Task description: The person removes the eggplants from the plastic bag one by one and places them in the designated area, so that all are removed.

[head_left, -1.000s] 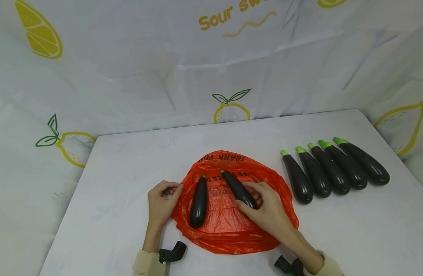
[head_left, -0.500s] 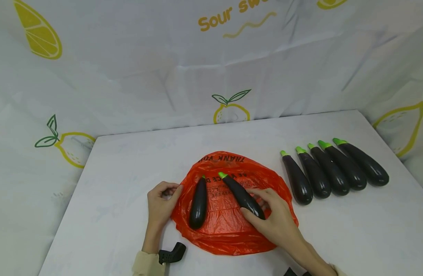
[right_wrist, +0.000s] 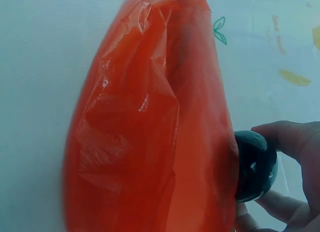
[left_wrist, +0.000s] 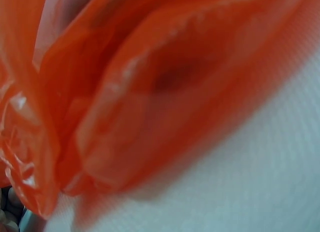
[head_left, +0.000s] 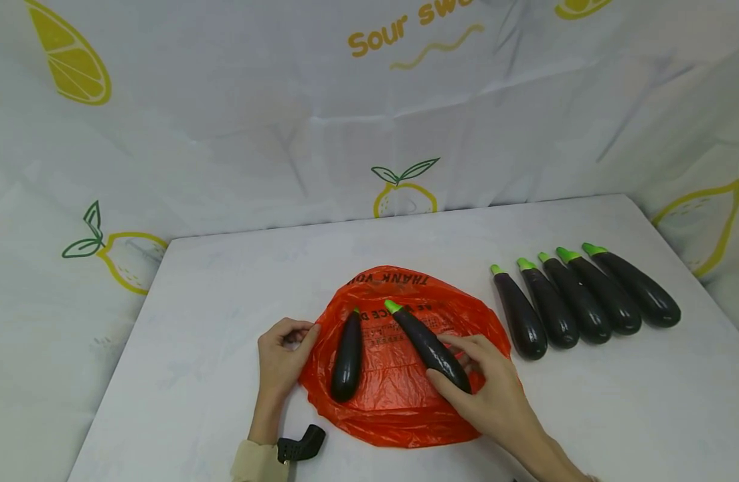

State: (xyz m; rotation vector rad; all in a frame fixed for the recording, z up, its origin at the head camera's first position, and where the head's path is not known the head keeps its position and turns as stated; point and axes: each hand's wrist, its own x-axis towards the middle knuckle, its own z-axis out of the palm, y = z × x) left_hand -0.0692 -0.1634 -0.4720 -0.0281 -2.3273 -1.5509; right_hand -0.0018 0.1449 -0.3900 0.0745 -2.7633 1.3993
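Note:
An opened red plastic bag (head_left: 386, 385) with black lettering spreads over the table's middle. My left hand (head_left: 288, 358) pinches its left rim; in the left wrist view the red plastic (left_wrist: 130, 107) fills much of the picture, and that hand is barely seen. One dark eggplant (head_left: 348, 358) lies inside the bag, toward the left. My right hand (head_left: 496, 388) grips the thick end of a second eggplant (head_left: 426, 341) over the bag's right part, its green stem end pointing away to the left. In the right wrist view this eggplant's rounded end (right_wrist: 256, 164) sits between fingers and thumb.
Several more eggplants (head_left: 586, 294) with green tops lie side by side on the white table (head_left: 225, 288), right of the bag. Behind the table hangs a white cloth (head_left: 243, 154) printed with lemons. A black strap device (head_left: 303, 443) sits at the left wrist.
My right hand has drawn the eggplant right and toward me; its green stem end shows more now. The left hand stays at the bag's rim, and the other eggplants have not moved.

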